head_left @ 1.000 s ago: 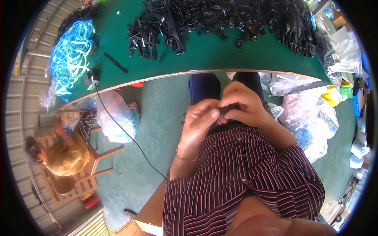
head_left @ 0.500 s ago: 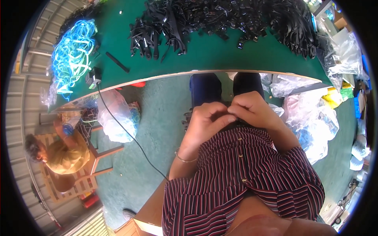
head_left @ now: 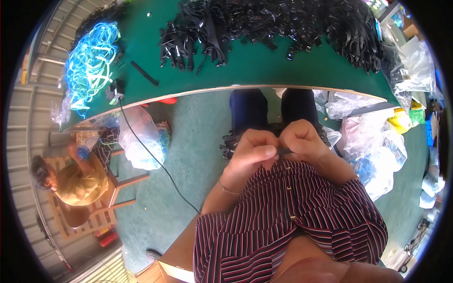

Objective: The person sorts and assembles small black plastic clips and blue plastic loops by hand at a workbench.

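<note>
Dark piece (head_left: 284,151) between tightly curled fingers (head_left: 269,151)

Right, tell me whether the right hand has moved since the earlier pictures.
Yes. The right hand has moved away from the front edge of the green table, toward the wearer's striped shirt.

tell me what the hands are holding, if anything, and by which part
A small dark piece seems pinched between both hands, mostly covered, so which part they grip cannot be told.
</note>
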### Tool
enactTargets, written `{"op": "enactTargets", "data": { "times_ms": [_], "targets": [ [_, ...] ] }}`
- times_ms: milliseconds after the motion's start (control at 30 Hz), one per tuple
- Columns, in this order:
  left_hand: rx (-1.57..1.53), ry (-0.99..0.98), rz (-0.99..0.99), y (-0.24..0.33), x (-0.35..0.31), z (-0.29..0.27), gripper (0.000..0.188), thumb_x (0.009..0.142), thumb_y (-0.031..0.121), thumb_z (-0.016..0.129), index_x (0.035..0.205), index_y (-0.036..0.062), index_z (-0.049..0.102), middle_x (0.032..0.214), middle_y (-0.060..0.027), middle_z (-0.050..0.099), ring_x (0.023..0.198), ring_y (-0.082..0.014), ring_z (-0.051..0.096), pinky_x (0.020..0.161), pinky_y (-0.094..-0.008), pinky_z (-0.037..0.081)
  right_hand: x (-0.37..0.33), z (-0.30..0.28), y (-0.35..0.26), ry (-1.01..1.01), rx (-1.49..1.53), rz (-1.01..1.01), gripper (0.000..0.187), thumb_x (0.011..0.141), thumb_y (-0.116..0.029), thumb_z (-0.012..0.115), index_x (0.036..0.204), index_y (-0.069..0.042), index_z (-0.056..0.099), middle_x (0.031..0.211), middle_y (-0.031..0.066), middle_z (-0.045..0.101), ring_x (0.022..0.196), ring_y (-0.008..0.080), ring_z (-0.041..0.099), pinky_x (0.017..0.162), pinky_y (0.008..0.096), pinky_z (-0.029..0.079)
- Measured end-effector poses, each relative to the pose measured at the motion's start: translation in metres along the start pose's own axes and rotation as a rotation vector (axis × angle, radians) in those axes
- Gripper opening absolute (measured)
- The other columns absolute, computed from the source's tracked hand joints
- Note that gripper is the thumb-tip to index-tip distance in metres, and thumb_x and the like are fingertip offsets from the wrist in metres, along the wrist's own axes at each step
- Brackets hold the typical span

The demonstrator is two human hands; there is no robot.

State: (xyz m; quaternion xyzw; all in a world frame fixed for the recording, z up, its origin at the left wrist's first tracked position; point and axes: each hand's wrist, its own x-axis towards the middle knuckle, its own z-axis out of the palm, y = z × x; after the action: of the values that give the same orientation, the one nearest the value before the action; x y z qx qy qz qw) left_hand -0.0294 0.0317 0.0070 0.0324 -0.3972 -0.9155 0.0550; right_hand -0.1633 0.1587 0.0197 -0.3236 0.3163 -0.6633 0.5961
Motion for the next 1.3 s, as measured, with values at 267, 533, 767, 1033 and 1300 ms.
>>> {"op": "enactTargets", "data": {
  "times_ms": [267,533,767,1033,1300],
  "targets": [
    [0.338,0.17,0.013,0.024,0.0,0.007,0.039,0.089,0.036,0.053,0.093,-0.0021,0.06,0.068,-0.0029,0.057,0.061,-0.0076,0.049,0.055,-0.0193,0.038,0.024,-0.002,-0.021,0.045,-1.079,-0.478,0.029,0.068,-0.008,0.073,0.094,-0.003,0.06,0.091,0.0087,0.053,0.082,0.0219,0.054,0.073,0.0293,0.044],
    [0.444,0.183,-0.02,0.035,-0.004,0.005,0.021,0.089,0.017,0.054,0.099,-0.001,0.059,0.071,0.0003,0.053,0.063,-0.0046,0.046,0.055,-0.0177,0.035,0.022,-0.008,-0.016,0.072,-0.882,-0.34,0.024,0.07,-0.007,0.07,0.091,-0.002,0.06,0.081,0.006,0.055,0.075,0.0172,0.054,0.065,0.0266,0.042],
    [0.433,0.188,-0.03,0.041,-0.008,0.004,0.016,0.088,0.012,0.054,0.095,-0.001,0.06,0.071,0.0016,0.053,0.064,-0.0033,0.045,0.054,-0.0179,0.034,0.022,-0.006,-0.012,0.09,-0.884,-0.403,0.024,0.071,-0.005,0.069,0.093,0.0,0.059,0.08,0.0058,0.055,0.072,0.0144,0.053,0.063,0.0244,0.042],
    [0.542,0.239,-0.048,0.043,-0.009,0.004,0.014,0.088,0.012,0.055,0.089,-0.0014,0.06,0.068,0.0008,0.053,0.063,-0.0039,0.045,0.053,-0.0189,0.034,0.019,-0.004,-0.01,0.143,-0.909,-0.372,0.025,0.07,-0.007,0.071,0.091,-0.001,0.059,0.079,0.0055,0.054,0.069,0.0143,0.052,0.06,0.0245,0.039],
    [0.49,0.198,-0.054,0.038,-0.006,0.004,0.016,0.088,0.014,0.055,0.087,-0.0006,0.059,0.067,0.001,0.052,0.062,-0.0048,0.044,0.054,-0.0196,0.035,0.01,-0.003,-0.016,0.188,-1.128,-0.454,0.028,0.063,-0.009,0.074,0.087,-0.003,0.061,0.069,0.0058,0.053,0.058,0.0177,0.05,0.051,0.0268,0.036]
  ]
}}
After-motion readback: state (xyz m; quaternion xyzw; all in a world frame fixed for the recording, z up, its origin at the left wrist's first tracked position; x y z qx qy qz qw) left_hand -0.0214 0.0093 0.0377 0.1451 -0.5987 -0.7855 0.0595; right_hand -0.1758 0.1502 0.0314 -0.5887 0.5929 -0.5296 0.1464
